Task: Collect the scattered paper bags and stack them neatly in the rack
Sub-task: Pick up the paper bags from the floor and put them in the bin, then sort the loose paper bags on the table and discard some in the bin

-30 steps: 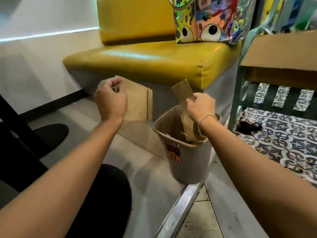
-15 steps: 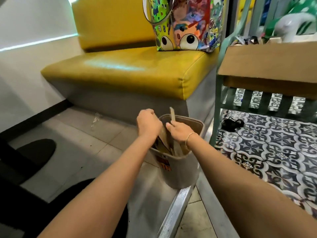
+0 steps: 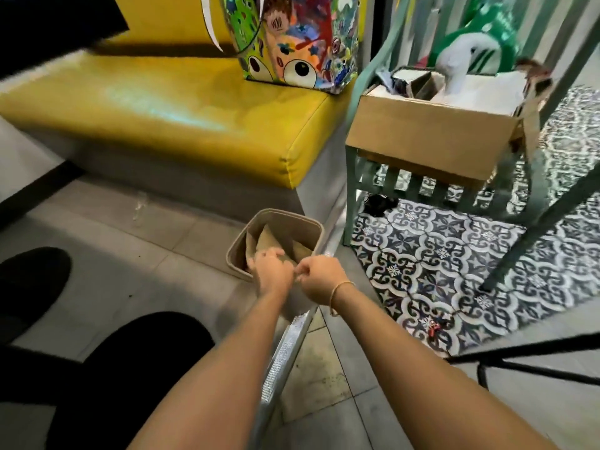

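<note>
head view: both hands [image 3: 297,277] over bag-filled bin [image 3: 285,222]

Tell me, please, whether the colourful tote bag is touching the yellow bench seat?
Touching. The head view shows the colourful tote bag standing on the yellow bench seat, its bottom edge resting directly on the cushion with no gap.

The bench seat [image 3: 181,115] is bright yellow over a grey base. On it stands a tote bag [image 3: 298,40] printed in many colours, green, red, blue and orange, with white cartoon eyes and black pupils. The bin [image 3: 311,227] is beige, and the paper bags [image 3: 269,241] inside it are brown. The cardboard box [image 3: 431,134] is plain tan, and the chair [image 3: 352,177] under it is pale green. The floor tiles [image 3: 438,254] on the right carry a dark blue and white floral pattern; the floor [image 3: 162,241] on the left is plain grey. A thin gold bracelet [image 3: 339,287] circles the right wrist
</note>
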### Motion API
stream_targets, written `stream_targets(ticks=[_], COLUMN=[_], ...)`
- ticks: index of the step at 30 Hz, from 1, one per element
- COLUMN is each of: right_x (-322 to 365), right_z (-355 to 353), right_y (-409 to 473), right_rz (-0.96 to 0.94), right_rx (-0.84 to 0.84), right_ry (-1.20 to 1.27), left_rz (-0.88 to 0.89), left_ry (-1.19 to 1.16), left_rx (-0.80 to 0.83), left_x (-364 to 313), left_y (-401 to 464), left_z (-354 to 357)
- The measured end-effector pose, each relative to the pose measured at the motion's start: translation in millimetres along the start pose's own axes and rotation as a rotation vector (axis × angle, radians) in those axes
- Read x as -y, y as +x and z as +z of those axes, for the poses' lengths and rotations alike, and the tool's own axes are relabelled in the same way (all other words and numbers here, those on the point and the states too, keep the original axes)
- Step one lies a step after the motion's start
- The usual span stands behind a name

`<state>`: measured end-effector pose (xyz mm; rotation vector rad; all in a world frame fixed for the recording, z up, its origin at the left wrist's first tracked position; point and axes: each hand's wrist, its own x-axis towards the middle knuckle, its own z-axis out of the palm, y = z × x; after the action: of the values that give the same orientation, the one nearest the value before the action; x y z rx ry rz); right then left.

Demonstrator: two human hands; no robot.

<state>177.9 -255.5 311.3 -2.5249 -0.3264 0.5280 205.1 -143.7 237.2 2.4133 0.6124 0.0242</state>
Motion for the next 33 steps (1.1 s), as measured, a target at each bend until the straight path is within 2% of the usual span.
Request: stream_targets(ticks=[5, 10, 17, 22, 27, 33], right_x=[15, 38, 103, 159, 231, 296], right_z=[-59, -126, -217, -269, -304, -290], right_y=[-38, -80, -135, -153, -162, -156], right_rz=[0.035, 0.085, 0.067, -0.011, -0.132, -0.166], right_rx=[-0.044, -0.082, -0.117, -0.16, -0.161, -0.13], right_ry=[0.047, 0.112, 0.117, 0.096, 0.029, 0.028], left_rz=[-0.042, 0.029, 0.149, 0.195, 0.246, 0.14], left_ry=[-0.033, -0.043, -0.092, -0.122, -0.094, -0.06], left_rx=[0.009, -0.007, 0.011, -0.068, -0.159, -0.267], left_x=[-42, -96, -168, -206, -216, -181], left_y=[-43, -80, -132, -160, -170, -167], left_z=[-30, -86, -195, -282, -370, -454])
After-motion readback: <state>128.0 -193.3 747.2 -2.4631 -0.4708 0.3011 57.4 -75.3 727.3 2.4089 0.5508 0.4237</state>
